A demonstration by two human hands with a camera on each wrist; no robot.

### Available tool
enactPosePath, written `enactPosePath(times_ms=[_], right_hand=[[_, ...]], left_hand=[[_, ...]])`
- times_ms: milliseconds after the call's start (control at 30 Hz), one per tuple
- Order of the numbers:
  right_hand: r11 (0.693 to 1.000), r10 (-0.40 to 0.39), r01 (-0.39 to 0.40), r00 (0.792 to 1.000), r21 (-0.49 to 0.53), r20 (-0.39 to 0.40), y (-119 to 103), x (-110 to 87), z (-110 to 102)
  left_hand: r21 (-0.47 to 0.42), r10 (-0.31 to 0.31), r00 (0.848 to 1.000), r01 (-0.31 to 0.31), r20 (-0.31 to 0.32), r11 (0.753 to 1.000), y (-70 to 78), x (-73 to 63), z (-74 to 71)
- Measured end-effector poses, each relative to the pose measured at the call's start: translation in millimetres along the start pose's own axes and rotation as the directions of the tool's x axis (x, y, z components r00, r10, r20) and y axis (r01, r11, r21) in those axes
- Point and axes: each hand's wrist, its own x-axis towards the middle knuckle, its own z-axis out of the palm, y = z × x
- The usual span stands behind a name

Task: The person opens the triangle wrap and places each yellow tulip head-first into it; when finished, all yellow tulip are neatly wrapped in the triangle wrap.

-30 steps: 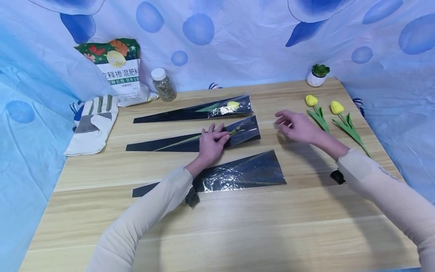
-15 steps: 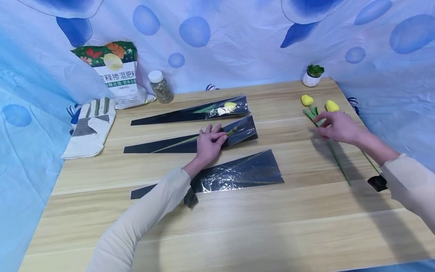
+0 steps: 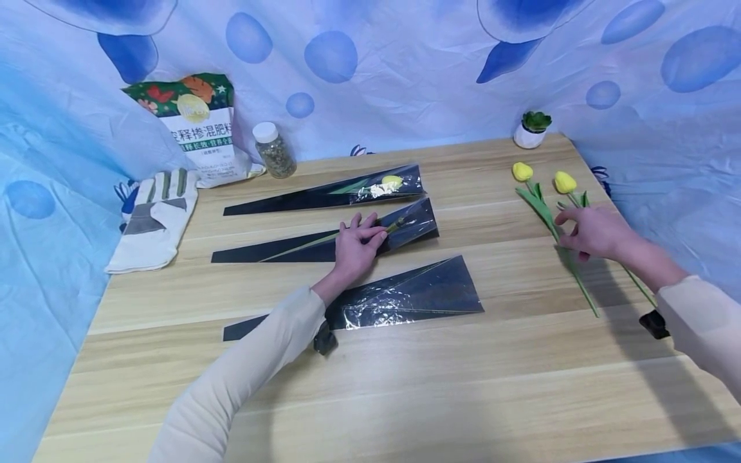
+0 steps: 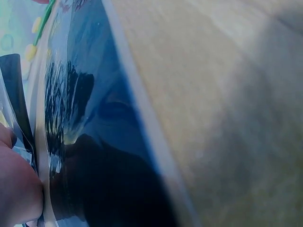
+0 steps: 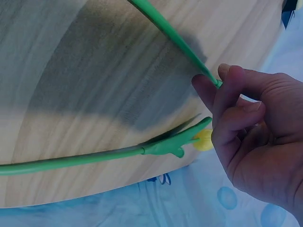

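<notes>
My left hand (image 3: 354, 249) rests over the middle black flower sleeve (image 3: 417, 225) in the head view. Its thumb and index finger pinch the clear film, beside a greenish-gold streak. The palm hides part of this sleeve. In the left wrist view, the fingers (image 4: 19, 187) show only at the left edge. My right hand (image 3: 596, 233) hovers at a yellow tulip (image 3: 522, 172) lying on the table, bent fingers beside its green stem (image 5: 173, 35). Thumb and index stand apart in the head view. A second yellow tulip (image 3: 564, 182) lies partly under this hand.
Behind lies a sleeve with a tulip (image 3: 391, 182) inside; a flat sleeve (image 3: 417, 292) lies in front. White gloves (image 3: 156, 218), a fertilizer bag (image 3: 202, 135), a capped jar (image 3: 276, 154) and a small potted succulent (image 3: 530, 132) stand or lie along the back of the wooden table (image 3: 405, 399).
My right hand has moved right from beside the sleeves to the tulips, then slightly down along the left tulip's stem. My left hand has stayed on the middle sleeve.
</notes>
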Motion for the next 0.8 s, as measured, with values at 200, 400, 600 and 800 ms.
enactPosePath(times_ms=[200,400,600,800], right_hand=[[0.999,0.033,-0.033,0.999,0.03,0.016,2.0,3.1,1.9],[0.995,0.058,-0.06,0.998,0.083,0.024,4.3,5.5,2.1],[0.992,0.082,-0.085,0.996,0.094,0.033,4.2,7.5,2.8],[0.984,0.118,-0.12,0.993,0.129,0.029,4.5,8.9,2.5]], left_hand=[[0.005,0.004,1.0,-0.004,0.003,1.0,0.0,0.0,-0.2],[0.007,-0.001,1.0,0.001,0.001,1.0,-0.7,0.2,0.5],[-0.006,-0.003,1.0,0.003,-0.002,1.0,-1.6,-0.2,1.3],[-0.006,-0.006,1.0,0.006,-0.005,1.0,-1.7,0.0,1.0]])
